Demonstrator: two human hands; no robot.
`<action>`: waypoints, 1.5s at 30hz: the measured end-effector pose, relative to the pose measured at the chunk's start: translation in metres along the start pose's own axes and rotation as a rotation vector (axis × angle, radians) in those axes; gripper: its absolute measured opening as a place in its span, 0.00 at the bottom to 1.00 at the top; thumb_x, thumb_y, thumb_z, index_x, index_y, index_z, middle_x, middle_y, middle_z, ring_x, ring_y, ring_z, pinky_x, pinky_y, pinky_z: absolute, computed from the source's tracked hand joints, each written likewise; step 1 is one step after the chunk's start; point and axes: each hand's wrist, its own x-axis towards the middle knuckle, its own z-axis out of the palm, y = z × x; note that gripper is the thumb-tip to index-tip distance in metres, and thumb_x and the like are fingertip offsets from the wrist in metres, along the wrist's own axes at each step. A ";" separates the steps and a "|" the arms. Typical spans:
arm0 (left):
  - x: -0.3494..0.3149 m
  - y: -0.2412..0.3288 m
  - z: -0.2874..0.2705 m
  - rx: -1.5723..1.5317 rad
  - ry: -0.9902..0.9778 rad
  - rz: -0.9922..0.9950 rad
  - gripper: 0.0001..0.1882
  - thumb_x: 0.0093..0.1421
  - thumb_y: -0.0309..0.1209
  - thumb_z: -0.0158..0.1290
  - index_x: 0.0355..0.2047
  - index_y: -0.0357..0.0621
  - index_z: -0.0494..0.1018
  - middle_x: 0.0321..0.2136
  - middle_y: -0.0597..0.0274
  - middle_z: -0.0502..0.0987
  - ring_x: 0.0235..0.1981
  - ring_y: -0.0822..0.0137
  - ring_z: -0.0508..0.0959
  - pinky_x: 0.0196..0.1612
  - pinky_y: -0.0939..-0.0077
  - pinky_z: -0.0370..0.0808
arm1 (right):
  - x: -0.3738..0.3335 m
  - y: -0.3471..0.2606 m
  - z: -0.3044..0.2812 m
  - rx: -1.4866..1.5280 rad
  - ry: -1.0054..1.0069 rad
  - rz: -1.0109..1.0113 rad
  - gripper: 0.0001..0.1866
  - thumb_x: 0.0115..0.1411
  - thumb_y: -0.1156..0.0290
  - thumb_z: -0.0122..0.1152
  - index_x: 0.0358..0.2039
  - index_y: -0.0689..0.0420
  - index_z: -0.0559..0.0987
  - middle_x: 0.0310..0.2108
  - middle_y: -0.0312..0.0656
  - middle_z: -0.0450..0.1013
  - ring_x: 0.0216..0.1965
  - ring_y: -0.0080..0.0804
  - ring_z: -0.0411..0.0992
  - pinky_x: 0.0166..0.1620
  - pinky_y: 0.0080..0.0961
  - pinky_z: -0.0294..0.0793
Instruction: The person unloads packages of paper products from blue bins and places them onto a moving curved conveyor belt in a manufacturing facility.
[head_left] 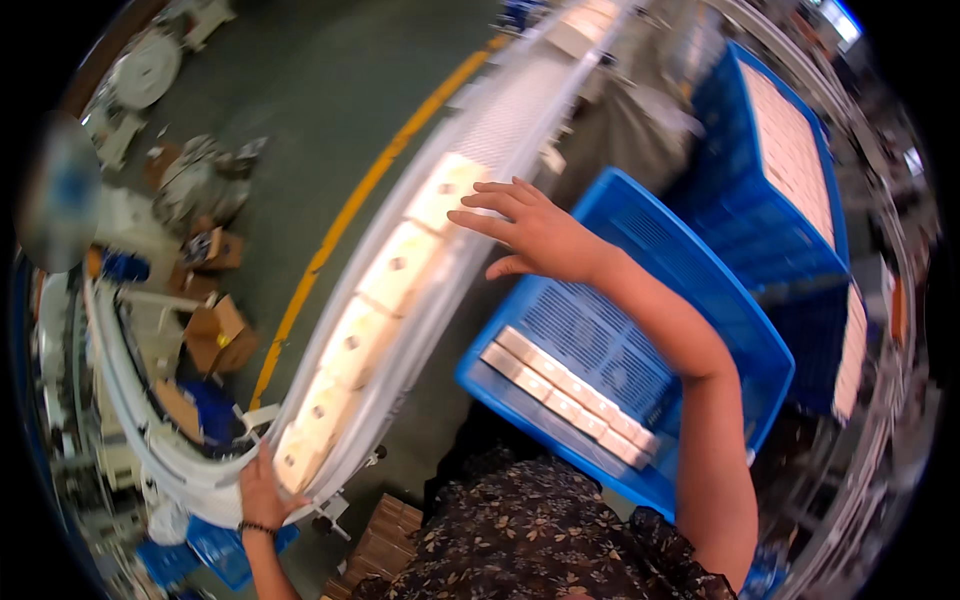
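Note:
A row of several pale cream boxes [397,262], each with a small round dark mark, lies end to end on a white curved conveyor [505,105]. At the near end of the row, my left hand [266,492] rests against the last box, thumb and fingers apart. My right hand [532,232] reaches over the conveyor's right edge beside the far end of the row. Its fingers are spread and hold nothing. Under my right forearm stands a blue plastic crate [590,312], tilted in view, with two rows of narrow pale boxes [570,392] along its near side.
Behind the crate, a taller blue crate [745,220] is packed with pale boxes. Another box [580,35] sits farther up the conveyor. Brown cartons [385,540] stand low by my left side. A yellow line [350,210] crosses the green floor; open cardboard boxes [220,335] lie left.

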 end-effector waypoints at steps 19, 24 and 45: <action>0.306 0.500 0.402 0.730 -0.533 1.028 0.45 0.55 0.29 0.60 0.72 0.54 0.53 0.70 0.54 0.57 0.71 0.53 0.57 0.71 0.42 0.53 | -0.748 -0.112 0.346 -0.031 -0.440 1.764 0.42 0.51 0.72 0.67 0.68 0.48 0.63 0.65 0.48 0.60 0.67 0.53 0.56 0.66 0.44 0.65; 0.334 0.488 0.482 0.689 -0.551 1.053 0.44 0.57 0.35 0.61 0.72 0.64 0.53 0.65 0.58 0.64 0.67 0.54 0.61 0.69 0.36 0.52 | -0.767 -0.087 0.390 -0.005 -0.313 1.748 0.52 0.46 0.68 0.75 0.71 0.41 0.57 0.66 0.46 0.57 0.67 0.58 0.52 0.67 0.49 0.60; 0.312 0.481 0.396 0.163 0.030 1.269 0.43 0.37 0.39 0.74 0.57 0.60 0.72 0.46 0.63 0.72 0.50 0.58 0.71 0.55 0.47 0.62 | -0.719 -0.075 0.276 -0.328 -0.034 1.651 0.39 0.37 0.68 0.79 0.54 0.39 0.75 0.52 0.38 0.68 0.61 0.48 0.60 0.61 0.66 0.53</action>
